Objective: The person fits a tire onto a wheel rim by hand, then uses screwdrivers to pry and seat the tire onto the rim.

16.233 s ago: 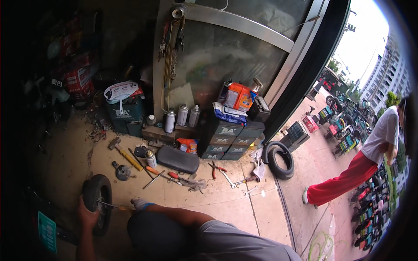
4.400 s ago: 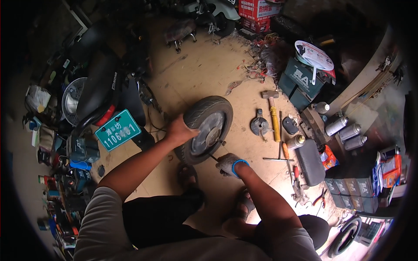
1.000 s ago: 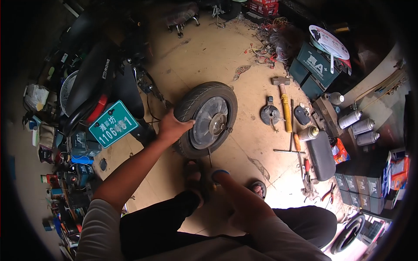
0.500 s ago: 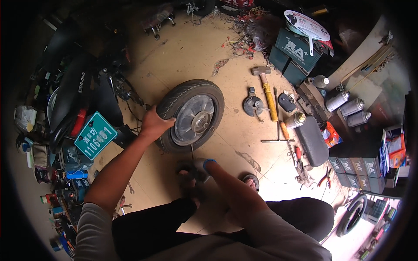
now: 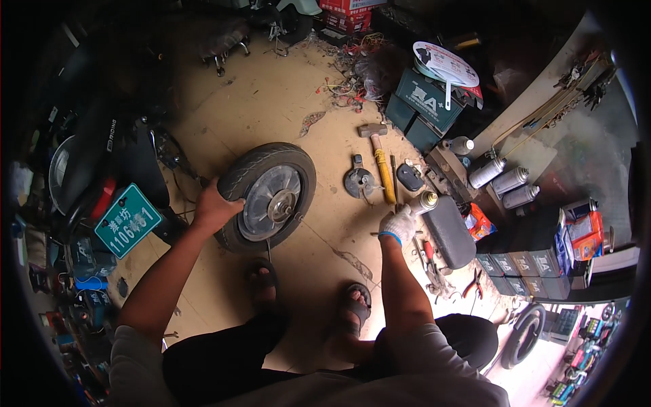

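My bare left hand [image 5: 211, 207] is closed on the left rim of a black tyre [image 5: 237, 176] with a grey hub [image 5: 261, 210]; the wheel leans over the floor. A thin metal bar [image 5: 269, 251] sticks down from its lower edge. My gloved right hand [image 5: 397, 224] is down among the tools at right, its fingers curled over something I cannot make out, beside a spray can [image 5: 426, 202]. Near it lie a yellow-handled hammer [image 5: 384, 175], a round black part [image 5: 359, 178] and a red-handled tool [image 5: 428, 249].
A dark scooter [image 5: 115, 163] stands close at left. Batteries [image 5: 515, 271], spray cans [image 5: 505, 183] and a grey seat [image 5: 447, 230] line the right. Loose wires [image 5: 346, 95] lie farther back, below red boxes [image 5: 346, 17]. A spare tyre [image 5: 522, 336] lies at lower right.
My right hand has left the bar at the wheel and moved right to the tools. My left hand still grips the tyre. The view has shifted.
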Tool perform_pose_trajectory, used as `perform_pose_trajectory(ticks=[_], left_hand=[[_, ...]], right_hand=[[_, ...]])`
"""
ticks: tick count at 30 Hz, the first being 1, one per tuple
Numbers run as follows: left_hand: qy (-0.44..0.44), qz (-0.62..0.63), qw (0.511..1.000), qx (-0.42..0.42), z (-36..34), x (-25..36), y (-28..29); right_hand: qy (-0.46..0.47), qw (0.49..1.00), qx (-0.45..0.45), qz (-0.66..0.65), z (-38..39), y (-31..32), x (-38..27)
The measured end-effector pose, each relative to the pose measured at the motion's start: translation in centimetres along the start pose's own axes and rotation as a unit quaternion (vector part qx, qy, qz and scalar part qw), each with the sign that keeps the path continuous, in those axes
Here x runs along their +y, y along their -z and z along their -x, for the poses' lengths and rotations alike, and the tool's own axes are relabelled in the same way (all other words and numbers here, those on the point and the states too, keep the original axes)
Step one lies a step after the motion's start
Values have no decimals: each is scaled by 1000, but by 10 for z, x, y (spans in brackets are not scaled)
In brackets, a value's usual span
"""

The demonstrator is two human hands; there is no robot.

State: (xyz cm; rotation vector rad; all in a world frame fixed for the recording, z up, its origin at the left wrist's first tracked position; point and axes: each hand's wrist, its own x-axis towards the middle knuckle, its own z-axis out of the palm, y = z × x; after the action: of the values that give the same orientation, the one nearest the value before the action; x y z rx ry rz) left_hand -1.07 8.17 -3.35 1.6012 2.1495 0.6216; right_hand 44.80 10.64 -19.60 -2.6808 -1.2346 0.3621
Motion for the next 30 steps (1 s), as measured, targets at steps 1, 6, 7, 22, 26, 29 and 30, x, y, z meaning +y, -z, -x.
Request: perform_pose_trajectory(ticks=[1,6,7,22,26,29,30], left_hand=[[-5,13,1000,-11,1,3,1],[31,-75,997,3,5,12,3],[36,-69,997,-4,4,10,4],[20,-42,999,9,10,11,6],[29,-20,999,6,9,9,7],[36,-39,999,2,8,5,8],[38,-48,998,0,7,4,8]], right_hand=[[-33,997,-43,57,-17,5,16],[24,996,-60,59,-37,-3,71],[35,997,-40,58,-33,-7,73],[-117,963,-21,-241,-56,-148,81],[-194,904,-110,-365,-95,-176,95],[-226,900,-184,-324,-98,-173,100],[-270,822,-210,-455,-93,-173,100]])
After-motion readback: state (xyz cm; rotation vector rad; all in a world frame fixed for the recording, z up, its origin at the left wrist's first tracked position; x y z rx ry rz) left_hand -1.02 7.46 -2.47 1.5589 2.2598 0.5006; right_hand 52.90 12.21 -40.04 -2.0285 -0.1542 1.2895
